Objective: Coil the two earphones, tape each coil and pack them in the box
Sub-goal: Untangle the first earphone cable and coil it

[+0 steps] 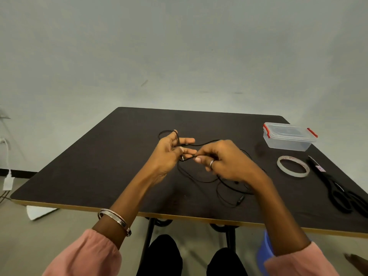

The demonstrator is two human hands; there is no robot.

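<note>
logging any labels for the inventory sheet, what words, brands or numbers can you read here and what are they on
None can be read.
Tape roll: reddish print on the inner ring, too small and blurred to read.
Scissors: a small pale sticker with pink marks on the blade, blurred, not readable.
Plastic box: no lettering shows on the lid or walls.
Earphone cable in the two hands: no marking shows.

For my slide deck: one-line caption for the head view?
Both hands wind a black earphone cable above the table; box, tape, scissors wait right.
</note>
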